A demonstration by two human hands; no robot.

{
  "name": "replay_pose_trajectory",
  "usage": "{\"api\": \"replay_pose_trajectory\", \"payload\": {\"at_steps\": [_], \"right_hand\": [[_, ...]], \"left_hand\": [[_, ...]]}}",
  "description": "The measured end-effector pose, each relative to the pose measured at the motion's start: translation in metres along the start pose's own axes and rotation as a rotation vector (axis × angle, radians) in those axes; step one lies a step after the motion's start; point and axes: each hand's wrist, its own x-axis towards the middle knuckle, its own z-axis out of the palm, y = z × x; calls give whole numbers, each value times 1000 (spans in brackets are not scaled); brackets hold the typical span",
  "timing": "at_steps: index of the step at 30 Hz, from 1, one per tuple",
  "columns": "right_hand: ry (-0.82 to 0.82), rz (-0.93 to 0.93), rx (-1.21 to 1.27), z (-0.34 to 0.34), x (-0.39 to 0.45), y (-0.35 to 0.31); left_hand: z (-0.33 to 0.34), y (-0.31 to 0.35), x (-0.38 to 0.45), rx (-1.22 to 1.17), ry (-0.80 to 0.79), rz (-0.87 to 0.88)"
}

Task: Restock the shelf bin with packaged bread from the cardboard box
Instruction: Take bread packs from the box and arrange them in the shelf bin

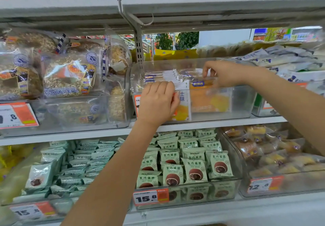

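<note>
A clear plastic shelf bin [241, 100] stands on the middle shelf, holding a row of upright bread packs [168, 76] in white and orange wrappers. My left hand [158, 100] rests on the bin's front left rim, fingers curled over the tops of the front packs. My right hand [223, 74] reaches into the bin from the right and pinches the top of an orange bread pack [209, 100] standing at the front. The right part of the bin holds nothing. The cardboard box is out of view.
Bagged grain loaves [68, 74] fill the bin to the left. Blue and white packs [290, 62] are piled to the right. Below, bins hold green snack packs [191, 164] and small cakes [274, 153]. A shelf [211, 2] hangs close overhead.
</note>
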Motion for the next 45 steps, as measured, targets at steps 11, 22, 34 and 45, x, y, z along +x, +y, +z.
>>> {"api": "replay_pose_trajectory", "payload": {"at_steps": [11, 22, 34, 45], "right_hand": [[660, -246, 238, 105, -137, -46], [-433, 98, 373, 378, -297, -61], [-1015, 725, 696, 485, -351, -90], [-697, 1472, 1579, 521, -309, -137]], "left_hand": [[-43, 58, -110, -308, -303, 208], [-136, 128, -361, -466, -1209, -135], [-171, 161, -476, -554, -1801, -749], [-159, 157, -481, -584, -1699, -1004]]}}
